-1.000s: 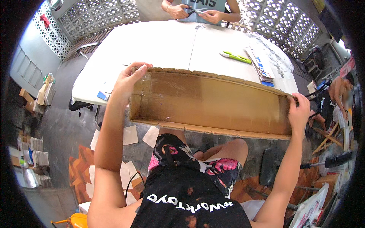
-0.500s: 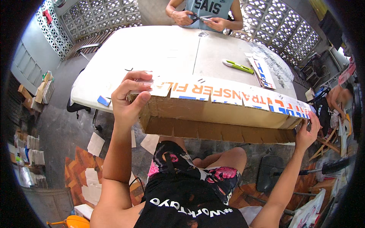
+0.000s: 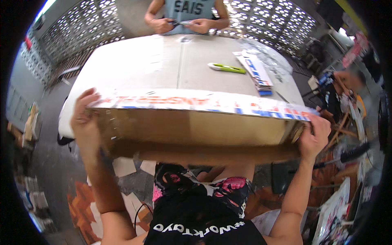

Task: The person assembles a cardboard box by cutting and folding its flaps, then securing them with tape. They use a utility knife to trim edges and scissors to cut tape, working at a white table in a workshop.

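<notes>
A long, shallow cardboard box (image 3: 237,126) is held up in front of me over the near table edge. Its open side faces me and shows bare brown board inside; the upper face is white with orange and blue print. My left hand (image 3: 85,116) grips its left end, blurred by motion, with fingers over the top corner. The right end is in my right hand (image 3: 315,136), its fingers bent round the corner. Beyond the box, a green and white box cutter (image 3: 226,68) lies on the white table (image 3: 130,61).
Printed cardboard strips (image 3: 257,71) and clear plastic sheeting (image 3: 267,55) lie at the table's right. Across the table a person (image 3: 188,18) holds scissors. Another person (image 3: 347,83) sits at far right. Paper sheets (image 3: 124,166) are scattered on the floor.
The box has come left and now sits more level, both hands still on its ends. The table and the things on it have shifted left in view.
</notes>
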`<control>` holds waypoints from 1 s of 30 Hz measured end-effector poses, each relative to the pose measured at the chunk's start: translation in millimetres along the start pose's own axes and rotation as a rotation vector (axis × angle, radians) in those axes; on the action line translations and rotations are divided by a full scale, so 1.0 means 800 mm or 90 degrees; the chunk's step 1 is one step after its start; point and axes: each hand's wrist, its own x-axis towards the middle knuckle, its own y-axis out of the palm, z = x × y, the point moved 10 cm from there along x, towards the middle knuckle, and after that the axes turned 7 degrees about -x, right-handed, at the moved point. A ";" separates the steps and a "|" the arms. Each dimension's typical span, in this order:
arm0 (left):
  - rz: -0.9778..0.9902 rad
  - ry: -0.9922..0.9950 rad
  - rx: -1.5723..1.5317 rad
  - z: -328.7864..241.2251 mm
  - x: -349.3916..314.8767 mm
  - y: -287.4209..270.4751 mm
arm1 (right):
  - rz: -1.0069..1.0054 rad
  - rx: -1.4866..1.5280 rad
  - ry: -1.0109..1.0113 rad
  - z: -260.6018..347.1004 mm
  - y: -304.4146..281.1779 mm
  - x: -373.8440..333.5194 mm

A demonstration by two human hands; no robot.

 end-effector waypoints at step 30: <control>0.296 -0.196 0.104 0.000 0.081 0.263 | 0.494 0.691 0.293 0.187 0.103 -0.061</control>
